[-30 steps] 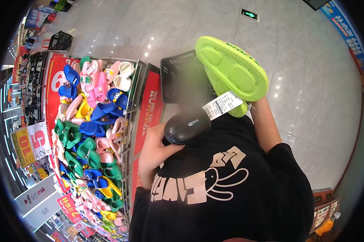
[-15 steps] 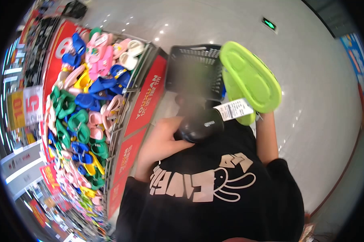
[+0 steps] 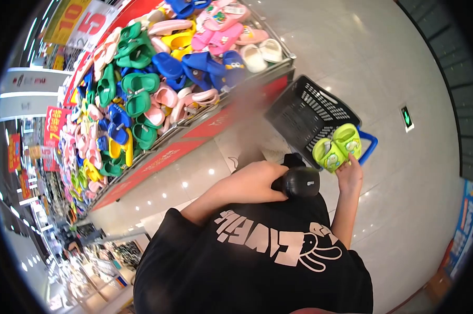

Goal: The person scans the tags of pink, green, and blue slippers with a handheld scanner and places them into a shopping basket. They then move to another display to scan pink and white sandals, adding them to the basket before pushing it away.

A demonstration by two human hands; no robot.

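Scanner and green slippers over a glossy shop floor

The left hand [image 3: 253, 181] is wrapped shut around a black scanner [image 3: 299, 181], held at the chest. The right hand [image 3: 349, 175] pinches a pair of green slippers [image 3: 337, 146] from below, fingers closed on them, at the near rim of a black basket [image 3: 304, 112] standing on the floor [image 3: 351, 63]. The floor is pale polished tile that mirrors the ceiling lights, with a green arrow marker [image 3: 406, 116] set in it. To the left a red-fronted bin [image 3: 158, 157] brims with slippers in many colours, under yellow and white price signs [image 3: 82, 18].
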